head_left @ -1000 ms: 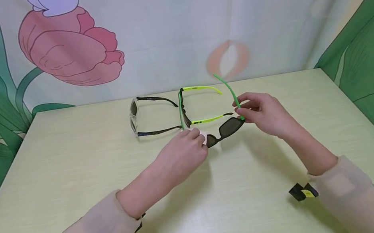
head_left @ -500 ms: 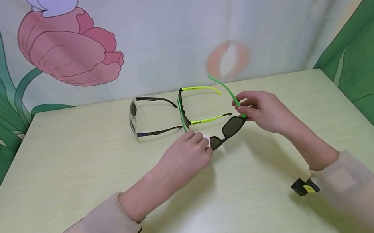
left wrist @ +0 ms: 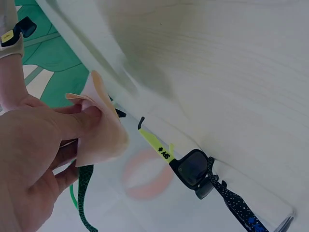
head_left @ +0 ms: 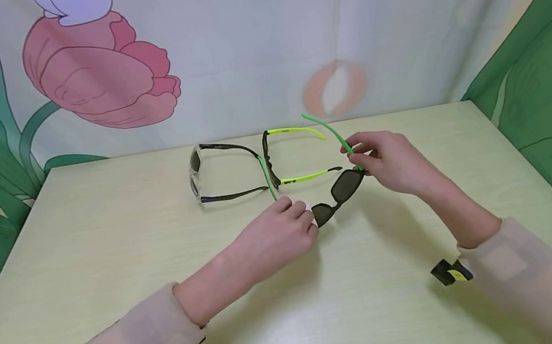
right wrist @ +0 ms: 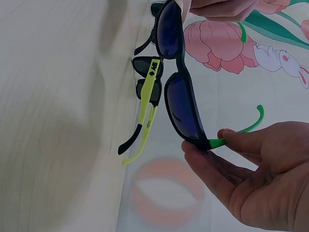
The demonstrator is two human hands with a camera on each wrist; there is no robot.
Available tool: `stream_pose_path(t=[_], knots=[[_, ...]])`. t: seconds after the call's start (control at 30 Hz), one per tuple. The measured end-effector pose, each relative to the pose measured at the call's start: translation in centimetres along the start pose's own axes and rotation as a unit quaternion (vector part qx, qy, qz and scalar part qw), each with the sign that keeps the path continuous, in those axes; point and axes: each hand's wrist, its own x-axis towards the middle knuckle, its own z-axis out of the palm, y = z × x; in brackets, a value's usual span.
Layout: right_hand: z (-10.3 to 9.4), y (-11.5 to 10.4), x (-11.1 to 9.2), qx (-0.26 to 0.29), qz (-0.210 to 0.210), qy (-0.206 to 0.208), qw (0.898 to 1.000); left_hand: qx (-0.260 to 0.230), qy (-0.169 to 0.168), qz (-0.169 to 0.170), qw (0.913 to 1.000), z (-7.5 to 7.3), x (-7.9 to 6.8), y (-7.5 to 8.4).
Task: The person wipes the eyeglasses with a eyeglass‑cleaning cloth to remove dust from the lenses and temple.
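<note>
My feed shows the green-armed sunglasses [head_left: 348,186] tipped steeper now, nearside of the yellow-armed sunglasses [head_left: 304,178], left hand [head_left: 272,235] pinching cloth [left wrist: 107,135] at one end, right hand [head_left: 392,160] clamped on the other, apparently steadying them.

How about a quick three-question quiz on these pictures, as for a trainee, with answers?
1. How many pairs of glasses are in view?
2. True or false: the yellow-armed glasses are folded up.
3. What soft thing does the left grip pinch?

Key:
1. Three: the green-armed glasses, the yellow-armed glasses and the black-armed glasses.
2. False; they are unfolded.
3. A cloth.
</note>
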Motion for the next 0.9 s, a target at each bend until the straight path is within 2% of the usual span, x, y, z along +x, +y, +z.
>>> stream_pose_path(t=[0.4, 0.53, 0.63, 0.73, 0.8, 0.9], knots=[[0.0, -0.2, 0.5, 0.030, 0.014, 0.006, 0.999, -0.007, 0.020, 0.011, 0.9997, -0.8, -0.1, 0.6], [0.3, -0.1, 0.7, 0.077, 0.017, 0.021, 0.997, -0.016, 0.036, 0.004, 0.9992, -0.7, -0.1, 0.8], [0.8, 0.1, 0.7, 0.160, 0.037, 0.030, 0.986, -0.028, 0.053, -0.010, 0.9982, -0.6, -0.2, 0.8], [1.4, 0.5, 0.7, 0.247, 0.067, 0.020, 0.967, -0.046, 0.066, -0.028, 0.9964, -0.4, -0.2, 0.9], [1.9, 0.9, 0.7, 0.284, 0.080, 0.003, 0.956, -0.053, 0.069, -0.038, 0.9955, -0.3, -0.3, 0.9], [2.6, 1.4, 0.6, 0.312, 0.084, -0.028, 0.946, -0.057, 0.071, -0.049, 0.9947, -0.2, -0.3, 0.9]])
